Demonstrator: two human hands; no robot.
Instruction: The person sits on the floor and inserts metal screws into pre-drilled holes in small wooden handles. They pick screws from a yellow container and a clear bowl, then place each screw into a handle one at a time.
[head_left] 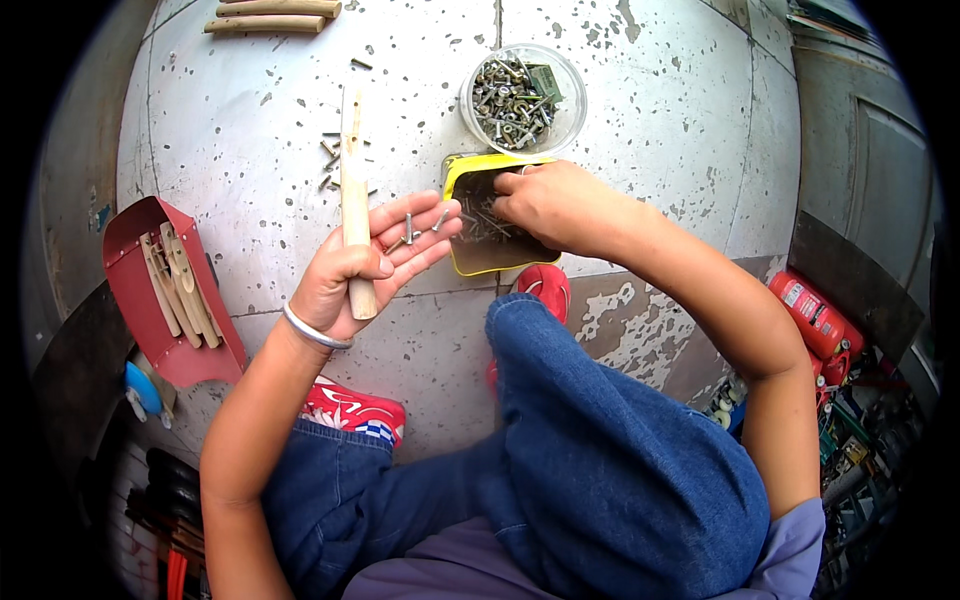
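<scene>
My left hand (345,270) is palm up, its thumb clamped over a pale wooden handle (355,205) that points away from me. A few screws (409,228) lie loose on its outstretched fingers. My right hand (540,205) reaches into a yellow-rimmed open box (480,262) with more screws at its bottom. Its fingertips are down inside the box, so what they pinch is hidden. Just beyond the box stands a clear round tub (572,110) full of nuts and bolts (512,105). Several loose screws (330,150) are scattered on the floor beside the wooden handle.
More wooden handles (265,22) lie at the far left. A red metal scoop-shaped tray (130,290) at left holds several wooden pieces (180,285). Red fire extinguishers (808,312) and cluttered hardware (860,460) sit at right. My red shoes (352,408) rest on the worn tiled floor (660,120).
</scene>
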